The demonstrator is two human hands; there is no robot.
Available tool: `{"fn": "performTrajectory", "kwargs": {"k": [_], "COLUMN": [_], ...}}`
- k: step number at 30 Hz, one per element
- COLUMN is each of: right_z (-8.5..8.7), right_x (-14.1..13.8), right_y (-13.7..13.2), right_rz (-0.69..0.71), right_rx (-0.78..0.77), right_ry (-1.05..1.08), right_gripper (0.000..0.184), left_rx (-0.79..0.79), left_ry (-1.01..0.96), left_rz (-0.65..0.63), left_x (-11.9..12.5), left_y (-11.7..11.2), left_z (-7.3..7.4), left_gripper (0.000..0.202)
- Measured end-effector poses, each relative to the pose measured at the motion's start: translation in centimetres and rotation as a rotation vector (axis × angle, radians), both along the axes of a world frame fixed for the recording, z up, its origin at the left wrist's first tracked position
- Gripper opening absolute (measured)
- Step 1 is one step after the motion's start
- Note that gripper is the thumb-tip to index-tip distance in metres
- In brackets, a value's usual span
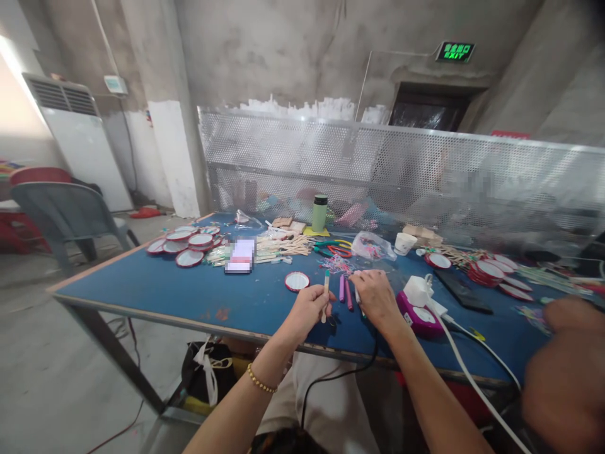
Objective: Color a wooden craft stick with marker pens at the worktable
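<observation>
A long blue-topped table with a wooden edge [189, 290] is spread across the middle of the view, and it is backed at twelve o'clock by a perforated grey metal screen [378, 170]. A tall white air-conditioning cabinet [80, 145] is seen at ten o'clock, with a grey plastic chair [66, 214] just below it. At four o'clock, a blurred hand of another person [567, 372] is held near the table's edge.

The left hand [309, 309] and the right hand [375, 296] are placed close together over the near edge of the table. A purple rounded device with a white plug block [418, 312] is set at three o'clock of the right hand, just beside it. A cluster of red-rimmed white round discs [189, 241] is laid at ten o'clock of the left hand, well apart, and a heap of bare wooden sticks [278, 246] is piled at eleven o'clock. A green cylindrical bottle with a black cap [319, 213] is stood upright at twelve o'clock.

A single red-rimmed white disc [297, 281] is laid at eleven o'clock of the left hand, near it. Two pink-purple short sticks [345, 291] are laid between the two hands.

A flat wooden craft stick with a green tip [326, 296] is pinched upright in the closed fingers of the left hand. The right hand is curled knuckles-up on the table; whether anything is gripped in it cannot be told.
</observation>
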State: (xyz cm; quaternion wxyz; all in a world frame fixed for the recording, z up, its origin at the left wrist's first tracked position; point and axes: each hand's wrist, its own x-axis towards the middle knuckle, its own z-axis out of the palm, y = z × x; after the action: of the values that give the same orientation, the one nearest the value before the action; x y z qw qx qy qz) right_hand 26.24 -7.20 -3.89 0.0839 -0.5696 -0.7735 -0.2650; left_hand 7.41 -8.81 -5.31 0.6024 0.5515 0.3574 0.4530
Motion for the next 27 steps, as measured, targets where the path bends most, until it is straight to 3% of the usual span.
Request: {"fn": "performTrajectory", "kwargs": {"k": [10,14,20,27], "right_z": [-0.5,0.5,2.0,0.4], "right_x": [-1.2,-0.8,-0.3,-0.1], "right_y": [-0.6,-1.2,-1.4,-0.6], "right_rz": [-0.020,-0.016,0.035,0.119], "right_rx": [0.014,0.057,0.071,0.008], "right_ry": [-0.069,-0.057,0.010,-0.012], "right_gripper": [0.023,0.027,0.018,0.021], "left_rx": [-0.007,-0.002,-0.015,-0.005], "left_ry": [0.021,0.001,-0.029,-0.004], "left_rz": [-0.005,0.010,0.002,0.026], "left_x": [0.0,0.1,0.2,0.3], "left_y": [0.2,0.0,-0.1,0.0], "left_z": [0.0,0.0,0.0,0.0], "left_gripper": [0.020,0.019,0.019,0.020]}}
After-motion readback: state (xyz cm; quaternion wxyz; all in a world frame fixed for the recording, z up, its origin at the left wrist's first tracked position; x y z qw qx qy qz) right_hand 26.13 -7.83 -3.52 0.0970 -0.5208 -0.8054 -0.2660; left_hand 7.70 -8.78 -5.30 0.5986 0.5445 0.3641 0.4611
